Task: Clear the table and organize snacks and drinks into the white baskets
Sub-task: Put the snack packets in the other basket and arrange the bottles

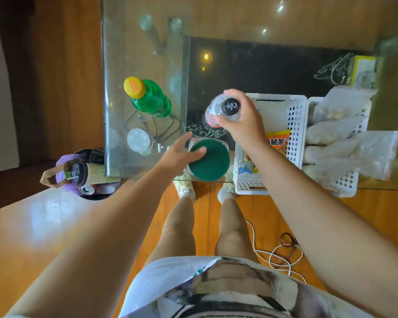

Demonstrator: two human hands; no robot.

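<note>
**Glass table, one bottle in hand**

Glass table (147,53) fills the upper half of the frame. At centre, the right hand (241,120) has its fingers closed around the neck of a clear bottle with a black cap (216,111), just left of the nearer white basket (294,125). That basket holds an orange snack packet (277,141) and other small items. A second white basket (345,182) stands touching it on the right, filled with clear plastic bags (354,143).

Left of centre, the left hand (182,152) is open with fingers spread, its fingertips over the edge of a jar with a dark green lid (210,159); whether they touch it I cannot tell. A green bottle with a yellow cap (149,97) stands at the upper left, with a small white lid (139,140) below it.
</note>
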